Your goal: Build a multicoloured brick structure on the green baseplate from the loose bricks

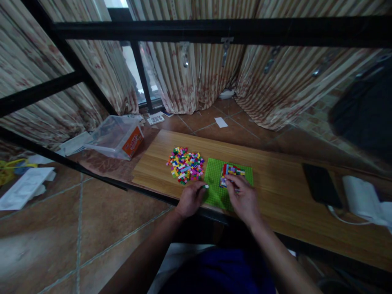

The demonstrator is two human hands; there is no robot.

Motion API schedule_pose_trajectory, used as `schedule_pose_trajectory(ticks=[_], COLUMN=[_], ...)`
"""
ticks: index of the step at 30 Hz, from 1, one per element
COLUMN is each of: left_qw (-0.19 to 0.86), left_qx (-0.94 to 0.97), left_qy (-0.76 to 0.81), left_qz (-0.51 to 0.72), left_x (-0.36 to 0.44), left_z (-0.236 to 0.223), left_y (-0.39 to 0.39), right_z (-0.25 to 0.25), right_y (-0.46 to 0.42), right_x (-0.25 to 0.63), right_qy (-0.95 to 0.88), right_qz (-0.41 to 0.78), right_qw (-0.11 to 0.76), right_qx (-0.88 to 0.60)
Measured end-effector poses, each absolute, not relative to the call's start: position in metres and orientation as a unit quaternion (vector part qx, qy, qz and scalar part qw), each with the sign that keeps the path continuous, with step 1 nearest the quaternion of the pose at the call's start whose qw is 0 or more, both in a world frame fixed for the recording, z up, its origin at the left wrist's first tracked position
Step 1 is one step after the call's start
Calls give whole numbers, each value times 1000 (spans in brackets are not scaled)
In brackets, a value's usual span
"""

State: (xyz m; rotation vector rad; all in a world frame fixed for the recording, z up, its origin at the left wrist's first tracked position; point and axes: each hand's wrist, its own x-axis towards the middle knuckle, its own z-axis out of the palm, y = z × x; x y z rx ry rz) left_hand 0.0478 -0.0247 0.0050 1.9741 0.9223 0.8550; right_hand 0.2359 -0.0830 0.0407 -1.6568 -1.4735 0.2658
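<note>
My left hand point(190, 199) is closed at the near-left edge of the green baseplate point(211, 197), pinching a small white toy brick point(206, 186) that pokes out past the fingertips. Over the baseplate, the fingers of my right hand point(244, 198) are drawn together at the near-left part of a multicoloured brick build point(235, 169). Whatever those fingertips pinch is too small and covered to name. Part of the build is hidden under this hand. Left of the baseplate lies a loose heap of coloured toy bricks point(187, 166).
The wooden bench top point(281, 192) carries a black phone point(321, 185) and a white object with a cable point(361, 198) at right. A clear plastic bin point(113, 134) with an orange label stands to the left. A dark metal bar point(196, 30) crosses above, before curtains.
</note>
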Motion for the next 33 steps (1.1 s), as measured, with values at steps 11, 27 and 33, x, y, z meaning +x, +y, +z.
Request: schedule_pose_trajectory(ticks=[11, 27, 33], left_qw=[450, 391, 378], left_qx=[744, 746, 764], left_qy=[356, 411, 401], left_qz=[341, 347, 337], left_x=[46, 49, 48], left_z=[2, -1, -4], left_y=[-27, -30, -30], right_z=[17, 35, 42], right_y=[-75, -87, -79], right_x=[186, 210, 263], right_qy=[-656, -569, -534], right_qz=[110, 49, 22], right_qw=[350, 408, 350], right_qx=[-660, -712, -769])
